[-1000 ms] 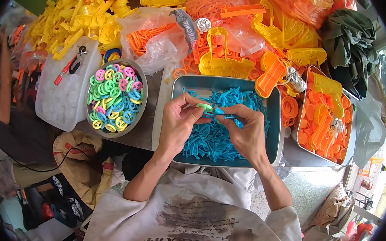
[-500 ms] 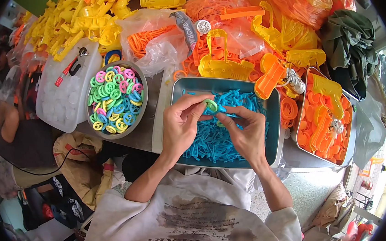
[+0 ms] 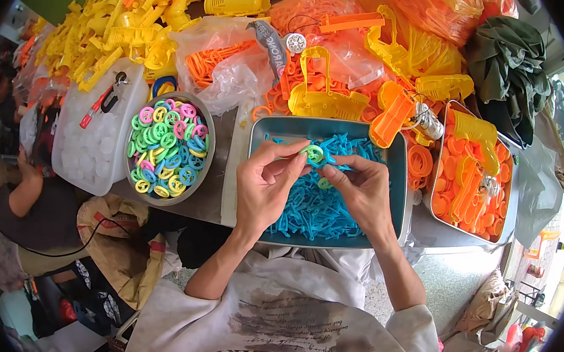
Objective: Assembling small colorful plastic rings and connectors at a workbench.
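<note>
Above a metal tray (image 3: 395,219) heaped with small blue plastic parts (image 3: 316,212), my two hands meet. My left hand (image 3: 264,184) pinches a small green plastic wheel (image 3: 312,153) between thumb and fingertips. From the other side, my right hand (image 3: 364,193) grips a small blue plastic part (image 3: 329,159) against the wheel's edge; whether the two are joined I cannot tell. A second green wheel (image 3: 324,183) shows just under my right thumb, and it is unclear whether it is held or lies on the heap.
Left of the tray stands a round bowl (image 3: 210,136) of multicoloured small wheels, beside a translucent tub (image 3: 69,151). Another tray (image 3: 468,229) with orange parts is on the right. Yellow shells (image 3: 329,102) and bagged orange parts (image 3: 218,60) crowd the back. A person (image 3: 31,201) sits at far left.
The green wheel in my left fingers has turned to show more of its face, with its spokes visible. Both hands stay over the tray, nearly in place.
</note>
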Demonstrator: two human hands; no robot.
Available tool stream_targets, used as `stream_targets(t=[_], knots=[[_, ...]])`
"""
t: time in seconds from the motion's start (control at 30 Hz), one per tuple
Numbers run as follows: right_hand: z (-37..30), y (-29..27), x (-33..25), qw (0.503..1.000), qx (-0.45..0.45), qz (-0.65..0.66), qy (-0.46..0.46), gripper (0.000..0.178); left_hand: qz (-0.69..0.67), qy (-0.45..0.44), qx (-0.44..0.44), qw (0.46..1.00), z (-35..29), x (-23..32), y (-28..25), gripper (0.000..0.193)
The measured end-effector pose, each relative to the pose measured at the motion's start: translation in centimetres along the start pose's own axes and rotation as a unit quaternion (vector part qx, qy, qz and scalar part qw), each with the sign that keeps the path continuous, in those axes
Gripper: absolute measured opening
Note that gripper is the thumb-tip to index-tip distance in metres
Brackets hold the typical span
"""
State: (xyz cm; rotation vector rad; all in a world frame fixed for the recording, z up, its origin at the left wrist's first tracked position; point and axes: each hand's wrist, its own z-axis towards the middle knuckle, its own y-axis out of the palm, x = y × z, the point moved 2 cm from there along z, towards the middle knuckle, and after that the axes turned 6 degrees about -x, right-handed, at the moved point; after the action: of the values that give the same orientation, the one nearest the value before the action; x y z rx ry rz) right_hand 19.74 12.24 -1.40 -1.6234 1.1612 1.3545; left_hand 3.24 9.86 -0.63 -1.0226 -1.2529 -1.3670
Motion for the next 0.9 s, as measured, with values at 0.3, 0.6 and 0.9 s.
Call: stream_targets(t=[0.3, 0.6, 0.9], knots=[[0.3, -0.4, -0.1, 0.994, -0.045, 0.101, 0.005, 0.017, -0.029, -0.011, -0.001, 1.0, -0.2, -0.2, -0.3, 0.017], [0.4, -0.7, 0.6, 0.979, -0.082, 0.18, 0.049, 0.015, 0.014, 0.006, -0.011, 1.0, -0.8, -0.1, -0.2, 0.021], [0.7, -0.2, 0.6, 0.968, -0.106, 0.22, 0.065, 0.017, -0.022, -0.003, 0.018, 1.0, -1.1, 0.1, -0.2, 0.013]])
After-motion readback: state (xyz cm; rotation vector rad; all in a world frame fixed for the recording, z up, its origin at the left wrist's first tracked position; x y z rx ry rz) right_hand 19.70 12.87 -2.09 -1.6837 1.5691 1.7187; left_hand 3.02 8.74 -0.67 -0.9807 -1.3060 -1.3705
